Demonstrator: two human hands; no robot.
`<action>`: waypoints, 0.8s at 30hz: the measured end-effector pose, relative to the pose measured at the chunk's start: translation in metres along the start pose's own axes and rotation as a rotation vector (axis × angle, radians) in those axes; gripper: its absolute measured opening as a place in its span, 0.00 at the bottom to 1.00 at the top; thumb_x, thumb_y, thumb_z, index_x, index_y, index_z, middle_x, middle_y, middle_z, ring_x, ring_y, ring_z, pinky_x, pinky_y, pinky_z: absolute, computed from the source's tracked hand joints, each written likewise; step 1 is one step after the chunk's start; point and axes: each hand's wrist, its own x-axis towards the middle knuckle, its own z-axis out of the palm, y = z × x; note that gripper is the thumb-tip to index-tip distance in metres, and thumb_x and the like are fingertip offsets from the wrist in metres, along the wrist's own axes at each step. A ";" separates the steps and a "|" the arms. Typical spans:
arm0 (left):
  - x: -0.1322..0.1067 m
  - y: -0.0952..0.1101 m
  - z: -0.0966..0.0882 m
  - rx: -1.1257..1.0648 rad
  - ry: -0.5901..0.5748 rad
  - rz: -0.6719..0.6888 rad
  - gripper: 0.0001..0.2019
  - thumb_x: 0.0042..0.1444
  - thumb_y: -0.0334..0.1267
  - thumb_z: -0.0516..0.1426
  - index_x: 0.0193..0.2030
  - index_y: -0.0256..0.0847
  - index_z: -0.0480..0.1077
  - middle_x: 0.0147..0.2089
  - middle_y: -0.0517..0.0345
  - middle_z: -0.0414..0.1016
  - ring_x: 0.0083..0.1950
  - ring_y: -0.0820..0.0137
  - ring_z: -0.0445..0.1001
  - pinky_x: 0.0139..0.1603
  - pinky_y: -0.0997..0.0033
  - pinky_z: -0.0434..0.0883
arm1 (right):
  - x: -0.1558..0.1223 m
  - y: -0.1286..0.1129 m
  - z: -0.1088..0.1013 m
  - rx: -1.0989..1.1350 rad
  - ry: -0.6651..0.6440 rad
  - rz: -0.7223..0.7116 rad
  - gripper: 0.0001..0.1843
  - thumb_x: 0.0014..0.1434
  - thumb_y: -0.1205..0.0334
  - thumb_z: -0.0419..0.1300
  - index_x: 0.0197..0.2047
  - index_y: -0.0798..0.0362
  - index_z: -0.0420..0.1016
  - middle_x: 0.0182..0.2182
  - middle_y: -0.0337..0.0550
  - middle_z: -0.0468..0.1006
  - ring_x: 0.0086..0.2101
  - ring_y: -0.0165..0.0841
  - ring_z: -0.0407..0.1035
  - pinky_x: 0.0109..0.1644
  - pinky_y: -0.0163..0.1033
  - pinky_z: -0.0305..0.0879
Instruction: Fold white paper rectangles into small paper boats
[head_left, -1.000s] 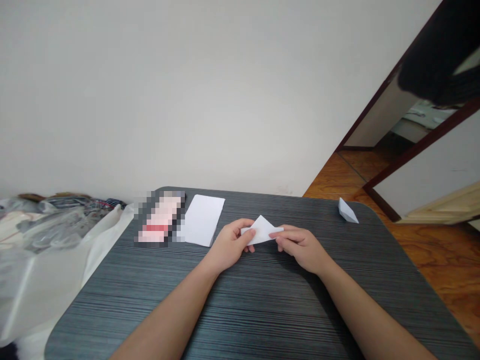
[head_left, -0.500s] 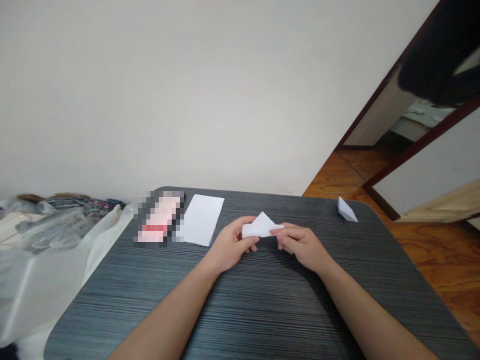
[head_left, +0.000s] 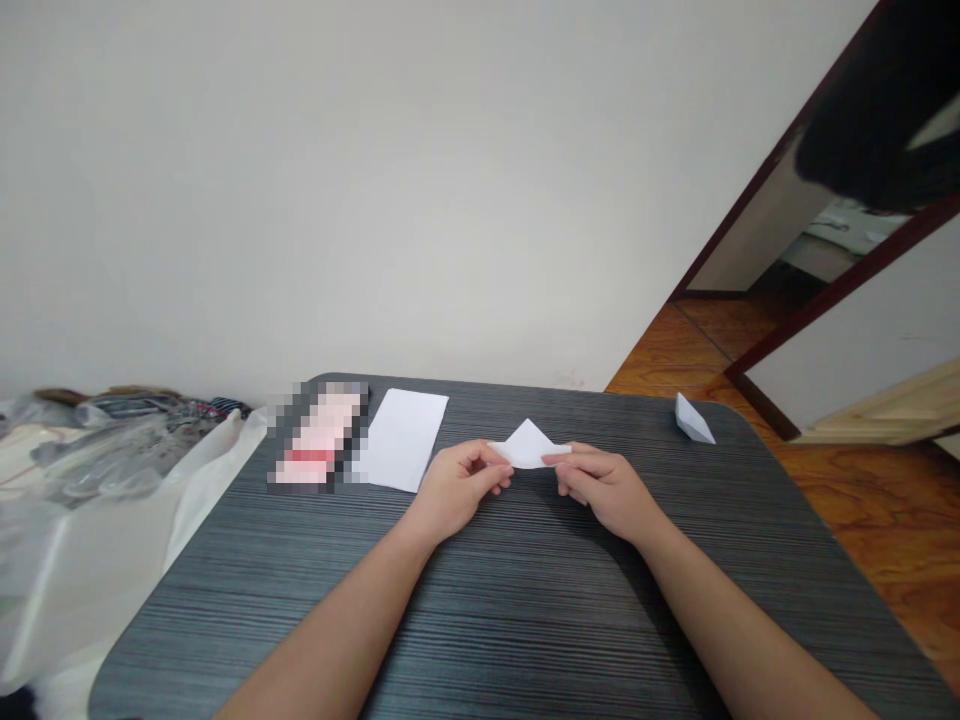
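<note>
A small folded white paper [head_left: 528,446] with a pointed peak is held just above the dark table [head_left: 517,620]. My left hand [head_left: 459,487] pinches its left end between thumb and fingers. On the other side, my right hand [head_left: 606,487] grips the right end the same way. The peak points away from me, between the two hands. Behind my right hand, near the far right corner, sits a folded paper boat [head_left: 694,419], apart from both hands.
A stack of white paper [head_left: 409,440] lies at the table's far left, beside a blurred pink and red item [head_left: 322,435]. Plastic bags [head_left: 142,460] lie left of the table. A wall [head_left: 375,200] rises behind it, and wooden floor [head_left: 877,500] shows at right.
The fingers of my left hand have shifted, from holding round the paper's left end to pinching its tip. The paper has risen slightly. My right hand stays nearly in place.
</note>
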 end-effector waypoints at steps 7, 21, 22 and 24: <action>0.000 0.002 0.001 0.010 0.036 -0.027 0.07 0.55 0.37 0.56 0.29 0.36 0.67 0.29 0.58 0.73 0.31 0.73 0.72 0.37 0.71 0.68 | 0.001 -0.001 0.000 -0.032 -0.033 -0.011 0.12 0.59 0.60 0.55 0.36 0.53 0.79 0.28 0.43 0.73 0.25 0.29 0.64 0.25 0.34 0.59; 0.000 -0.002 0.004 0.016 0.117 -0.035 0.10 0.56 0.42 0.55 0.36 0.37 0.68 0.25 0.58 0.74 0.26 0.73 0.71 0.30 0.73 0.68 | 0.000 -0.004 0.006 0.049 0.000 0.096 0.12 0.59 0.57 0.56 0.36 0.55 0.76 0.18 0.39 0.73 0.20 0.28 0.63 0.23 0.32 0.56; 0.000 -0.002 0.005 0.021 0.121 -0.033 0.10 0.56 0.42 0.55 0.36 0.37 0.68 0.25 0.58 0.74 0.26 0.72 0.72 0.30 0.73 0.68 | 0.000 -0.003 0.006 0.069 0.002 0.113 0.12 0.59 0.56 0.56 0.35 0.55 0.76 0.18 0.39 0.73 0.19 0.27 0.61 0.22 0.32 0.55; -0.001 -0.002 0.006 0.027 0.127 -0.031 0.10 0.56 0.42 0.55 0.36 0.37 0.68 0.25 0.58 0.74 0.26 0.72 0.72 0.30 0.73 0.68 | 0.000 -0.003 0.007 0.112 0.006 0.145 0.12 0.59 0.56 0.56 0.35 0.56 0.75 0.18 0.40 0.74 0.17 0.26 0.59 0.21 0.32 0.53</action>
